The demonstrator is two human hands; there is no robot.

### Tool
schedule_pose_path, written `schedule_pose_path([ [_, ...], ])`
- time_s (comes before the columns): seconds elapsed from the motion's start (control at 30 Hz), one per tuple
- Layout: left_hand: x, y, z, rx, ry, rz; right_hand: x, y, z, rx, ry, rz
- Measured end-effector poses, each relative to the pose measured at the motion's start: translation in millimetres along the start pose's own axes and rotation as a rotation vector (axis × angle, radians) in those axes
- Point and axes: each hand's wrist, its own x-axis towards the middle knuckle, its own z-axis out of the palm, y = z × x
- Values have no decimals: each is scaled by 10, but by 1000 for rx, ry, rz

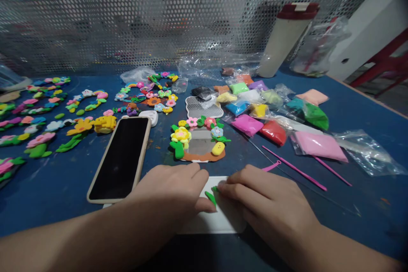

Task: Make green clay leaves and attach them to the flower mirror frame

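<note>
A white board (219, 222) lies flat on the table in front of me, with a slim green clay piece (211, 198) on it. My left hand (178, 187) rests at the board's left side. Its fingers are curled, and the thumb is apart from them, its tip beside the green clay piece. My right hand (270, 197) has its fingertips together on a smaller green clay piece (215, 188), mostly covered by the fingers. Just beyond the board lies a mirror (200, 141) framed with clay flowers, green leaves and a brown clay strip.
A phone (123, 157) lies left of the board. Several clay-decorated frames (86, 101) spread across the left. Bagged coloured clay (247, 124), pink tools (295, 168) and a thin metal rod lie right. A tumbler (287, 40) stands by the perforated metal panel (143, 17).
</note>
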Motion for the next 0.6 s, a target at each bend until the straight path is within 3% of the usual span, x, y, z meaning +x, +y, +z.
schedule_pose_path([
  [0.17, 35, -29, -2, -44, -117, -42, 58, -42, -24, -2, 7, -51],
  [0.4, 38, -21, 19, -17, -78, -37, 43, -79, -23, 24, -5, -89],
  [0.5, 47, -18, 6, -17, -111, -52, 38, -101, -26, 63, -15, -43],
  [0.6, 51, -17, -2, -6, -112, -46, 56, -98, -58, 248, -95, 94],
])
